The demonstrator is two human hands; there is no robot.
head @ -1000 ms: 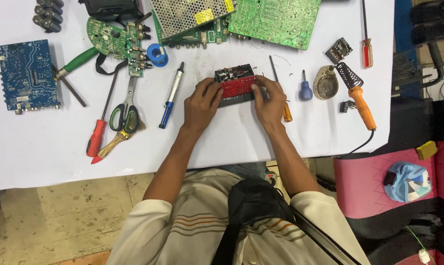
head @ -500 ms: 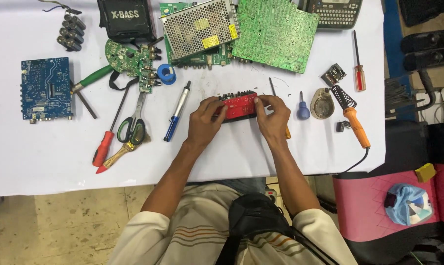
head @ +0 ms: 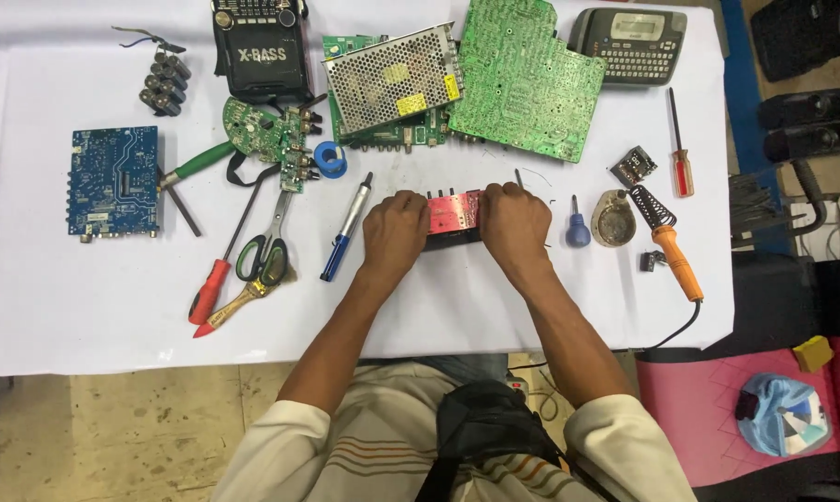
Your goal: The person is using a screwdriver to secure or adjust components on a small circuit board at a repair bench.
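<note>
My left hand [head: 394, 231] and my right hand [head: 515, 223] grip the two ends of a small red circuit board [head: 452, 214] with black parts along its edge, held just over the white table [head: 85, 325] at its middle. Both hands curl over the board and hide its ends. A blue-and-silver pen-shaped tool [head: 347, 228] lies just left of my left hand. A small blue-handled screwdriver [head: 577, 226] lies just right of my right hand.
Green circuit boards [head: 522, 79], a metal-caged supply [head: 392, 79], a black radio [head: 260, 51] and a label printer [head: 629, 42] line the far edge. A blue board [head: 113, 181], scissors [head: 267, 251] and red screwdriver [head: 217, 274] lie left. An orange soldering iron [head: 671, 251] lies right.
The view has tipped up, so the table's far edge with the radio and printer shows now. Both hands stay on the red board and have closed further over its ends.
</note>
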